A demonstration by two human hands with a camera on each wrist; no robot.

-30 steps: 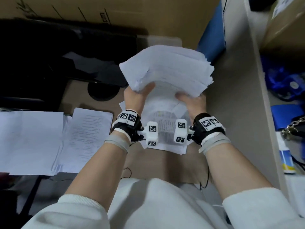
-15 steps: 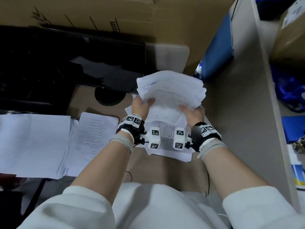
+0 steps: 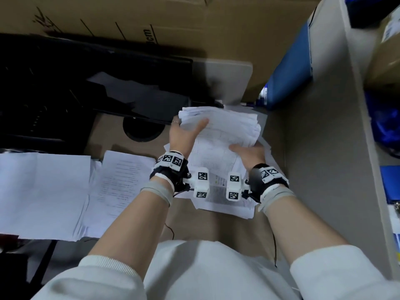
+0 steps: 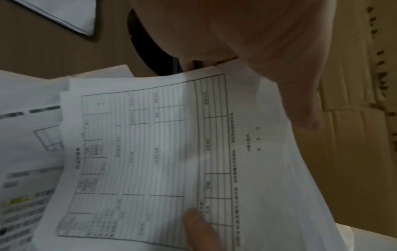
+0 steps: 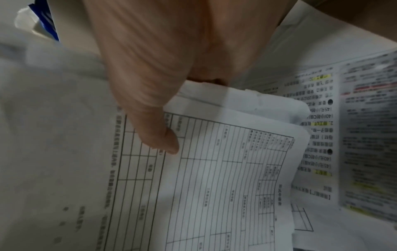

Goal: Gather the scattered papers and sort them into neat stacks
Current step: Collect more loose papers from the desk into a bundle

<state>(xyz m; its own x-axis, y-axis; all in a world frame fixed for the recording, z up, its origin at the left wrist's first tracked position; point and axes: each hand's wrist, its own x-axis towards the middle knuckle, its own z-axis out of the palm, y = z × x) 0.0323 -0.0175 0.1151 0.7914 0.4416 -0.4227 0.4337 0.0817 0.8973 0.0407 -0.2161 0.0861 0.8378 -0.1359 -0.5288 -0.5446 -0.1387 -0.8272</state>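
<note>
White paper bundle held upright on edge over loose sheets on the brown desk, head view; left hand and right hand clamp its sides, thumbs across the front. Two flatter stacks lie well to the left. Cardboard box behind — contents hidden. Left wrist view: thumb pressed on a ruled form, other fingers hidden behind. Right wrist view: thumb pinching that form's corner, edges uneven. Risk — the ragged edges suggest sheets could slide out if either grip loosens while squaring.
</note>
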